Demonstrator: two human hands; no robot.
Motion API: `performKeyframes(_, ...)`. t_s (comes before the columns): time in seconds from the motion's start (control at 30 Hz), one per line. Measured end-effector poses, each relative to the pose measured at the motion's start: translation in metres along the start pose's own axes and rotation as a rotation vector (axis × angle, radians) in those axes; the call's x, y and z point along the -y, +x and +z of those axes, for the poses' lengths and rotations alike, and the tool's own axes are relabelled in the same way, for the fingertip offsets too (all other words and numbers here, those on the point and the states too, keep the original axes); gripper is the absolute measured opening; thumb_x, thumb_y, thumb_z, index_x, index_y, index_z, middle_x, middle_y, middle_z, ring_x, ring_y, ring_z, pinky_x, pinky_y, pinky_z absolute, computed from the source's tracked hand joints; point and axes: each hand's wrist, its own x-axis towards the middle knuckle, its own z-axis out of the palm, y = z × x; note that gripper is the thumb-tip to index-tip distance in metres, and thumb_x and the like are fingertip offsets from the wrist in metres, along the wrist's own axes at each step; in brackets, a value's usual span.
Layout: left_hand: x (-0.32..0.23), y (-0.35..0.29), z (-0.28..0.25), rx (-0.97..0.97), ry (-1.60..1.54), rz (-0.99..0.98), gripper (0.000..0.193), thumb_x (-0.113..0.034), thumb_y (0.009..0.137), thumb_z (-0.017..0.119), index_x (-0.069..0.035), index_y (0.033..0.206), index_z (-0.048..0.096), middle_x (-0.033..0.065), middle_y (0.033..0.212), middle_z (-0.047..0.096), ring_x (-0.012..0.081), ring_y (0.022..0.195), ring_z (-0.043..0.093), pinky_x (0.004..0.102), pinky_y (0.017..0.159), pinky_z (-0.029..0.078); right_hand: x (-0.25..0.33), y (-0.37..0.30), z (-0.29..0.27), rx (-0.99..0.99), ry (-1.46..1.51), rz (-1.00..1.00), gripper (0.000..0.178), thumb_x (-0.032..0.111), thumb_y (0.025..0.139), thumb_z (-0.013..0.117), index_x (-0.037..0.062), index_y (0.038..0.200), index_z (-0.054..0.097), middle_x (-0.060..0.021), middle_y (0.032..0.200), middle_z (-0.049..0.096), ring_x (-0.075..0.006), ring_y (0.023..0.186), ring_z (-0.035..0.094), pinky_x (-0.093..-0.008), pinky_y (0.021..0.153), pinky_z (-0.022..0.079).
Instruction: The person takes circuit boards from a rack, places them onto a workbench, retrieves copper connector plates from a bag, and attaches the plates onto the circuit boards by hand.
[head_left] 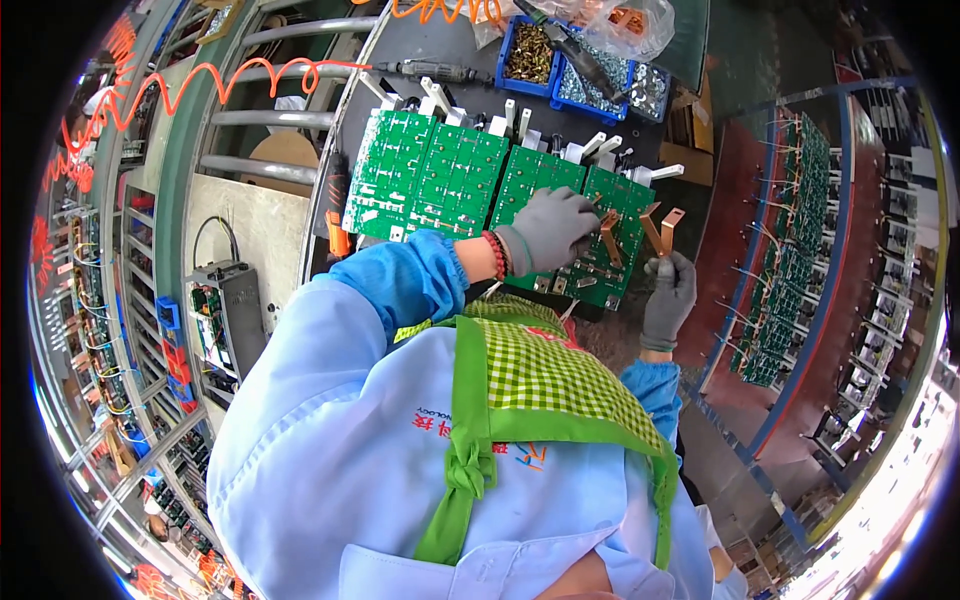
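Note:
Several green circuit boards [425, 170] lie side by side on the bench in front of me, with white parts along their far edges. Over the right-hand boards is my left hand [550, 230], in a grey glove, fingers bent and closed at a copper bracket [609, 238] on the rightmost board [627, 205]. Its fingertips partly hide how they meet that bracket. To the right of the boards, my grey-gloved right hand [670, 300] is closed around the lower ends of bent copper brackets [669, 231], which stick up from its fingers.
Blue bins of brass-coloured [530, 55] and silver small hardware [592, 85] stand at the far side. A power screwdriver [430, 71] on a coiled orange hose lies left of them. An orange-handled screwdriver [338, 225] is left of the boards. Racked boards [790, 250] stand at right.

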Motion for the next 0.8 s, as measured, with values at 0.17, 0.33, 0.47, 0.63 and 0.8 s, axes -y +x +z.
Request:
performKeyframes(0.17, -0.006, 0.01, -0.033, 0.004, -1.28, -0.373, 0.035, -0.042, 0.091, 0.053, -0.011, 0.107, 0.061, 0.0036, 0.092, 0.063, 0.0129, 0.075, 0.058, 0.0233, 0.063, 0.047, 0.055, 0.003, 0.034, 0.157, 0.003, -0.08, 0.013, 0.01, 0.09, 0.057, -0.0005, 0.099, 0.058, -0.0063, 0.081, 0.061, -0.0124, 0.073, 0.059, -0.0258, 0.066, 0.047)
performKeyframes(0.33, -0.001, 0.019, -0.068, -0.104, -1.917, -0.476, 0.043, -0.049, 0.096, 0.042, -0.01, 0.102, 0.059, -0.0033, 0.071, 0.051, 0.0035, 0.059, 0.047, 0.0194, 0.051, 0.038, 0.084, 0.019, 0.069, 0.279, -0.228, -0.356, 0.015, 0.012, 0.088, 0.058, 0.0013, 0.1, 0.058, -0.0117, 0.085, 0.059, -0.0216, 0.074, 0.06, -0.0321, 0.065, 0.047)
performKeyframes(0.47, 0.024, 0.024, -0.057, -0.273, -1.576, -0.246, 0.035, -0.035, 0.099, 0.043, -0.005, 0.113, 0.055, -0.0017, 0.09, 0.057, 0.0054, 0.072, 0.053, 0.0212, 0.065, 0.045, 0.116, 0.041, 0.089, 0.35, -0.409, -0.571, 0.017, 0.006, 0.086, 0.056, 0.0015, 0.102, 0.059, -0.0156, 0.09, 0.06, -0.0321, 0.082, 0.061, -0.0376, 0.072, 0.049)
performKeyframes(0.63, 0.063, 0.039, -0.087, -0.497, -0.684, 0.077, 0.03, -0.025, 0.097, 0.044, -0.002, 0.114, 0.053, 0.0069, 0.098, 0.058, 0.0142, 0.085, 0.058, 0.025, 0.073, 0.048, 0.136, 0.091, 0.107, 0.46, -0.546, -0.768, 0.022, 0.005, 0.082, 0.058, 0.0016, 0.104, 0.059, -0.018, 0.098, 0.061, -0.0355, 0.091, 0.059, -0.0405, 0.079, 0.049)
performKeyframes(0.8, 0.077, 0.069, -0.117, -0.219, -1.614, -0.089, 0.035, -0.025, 0.096, 0.049, -0.002, 0.123, 0.049, 0.0098, 0.115, 0.055, 0.0162, 0.093, 0.061, 0.0282, 0.08, 0.052, 0.168, 0.146, 0.112, 0.449, -0.61, -0.898, 0.023, 0.009, 0.087, 0.056, 0.0018, 0.108, 0.059, -0.018, 0.097, 0.062, -0.0344, 0.088, 0.061, -0.0387, 0.076, 0.049)
